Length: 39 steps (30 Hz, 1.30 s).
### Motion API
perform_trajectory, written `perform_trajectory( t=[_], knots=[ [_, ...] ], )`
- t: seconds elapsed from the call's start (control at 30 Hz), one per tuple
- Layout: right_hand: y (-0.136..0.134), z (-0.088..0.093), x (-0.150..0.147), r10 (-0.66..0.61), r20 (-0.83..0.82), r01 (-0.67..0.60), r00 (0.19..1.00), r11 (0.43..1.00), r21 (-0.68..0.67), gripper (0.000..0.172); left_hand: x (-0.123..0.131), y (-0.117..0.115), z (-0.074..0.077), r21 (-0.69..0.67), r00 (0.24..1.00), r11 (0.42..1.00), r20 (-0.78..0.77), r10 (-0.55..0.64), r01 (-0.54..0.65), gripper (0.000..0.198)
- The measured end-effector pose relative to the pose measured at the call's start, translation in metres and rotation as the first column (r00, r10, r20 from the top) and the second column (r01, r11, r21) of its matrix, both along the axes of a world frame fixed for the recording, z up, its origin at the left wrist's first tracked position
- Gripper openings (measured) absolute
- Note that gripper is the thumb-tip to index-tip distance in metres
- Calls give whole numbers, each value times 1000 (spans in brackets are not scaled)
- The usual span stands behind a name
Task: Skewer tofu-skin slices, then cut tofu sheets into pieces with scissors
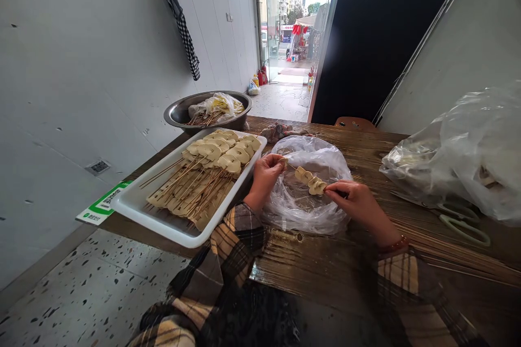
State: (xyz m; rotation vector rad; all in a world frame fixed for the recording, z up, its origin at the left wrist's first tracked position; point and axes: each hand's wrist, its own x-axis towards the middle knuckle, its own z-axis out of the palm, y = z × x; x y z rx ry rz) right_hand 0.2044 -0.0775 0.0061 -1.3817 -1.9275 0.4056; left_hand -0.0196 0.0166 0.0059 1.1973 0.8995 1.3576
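both hands work over the plastic bag [280,214]: the left hand [266,176] pinches near the far end of a thin stick [292,166], and the right hand [355,199] grips the near end of the pale folded pieces [311,180] threaded on it. the stick's long axis slants from far left to near right, its pieces closer to the right hand. to the left on the counter [325,263], the white tray [179,236] of loaded skewers [230,160] is nearer the left hand; a metal bowl [176,114] stands beyond it.
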Motion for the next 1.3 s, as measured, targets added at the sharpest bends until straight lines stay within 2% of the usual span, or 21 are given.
perform_trajectory(
  t=[0.33, 0.67, 1.03, 1.3],
  knots=[
    [1, -4, -4, -38, 50, 36, 998, 998, 44, 22, 1, 3, -5, -5, 999, 1000, -35, 12, -12, 19],
    [1, -5, -7, -29, -6, 29, 1000, 999, 43, 21, 0, 0, -2, -78, 999, 997, 48, -9, 13, 33],
    [2, -8, -6, -15, -38, 17, 999, 999, 48, 20, -4, 0, 0, -128, 974, 978, 176, -139, 163, 37],
    [2, -5, -6, -16, -58, 19, 998, 999, 40, 20, -6, 0, -1, -234, 932, 928, 289, -218, 290, 20]
  ],
)
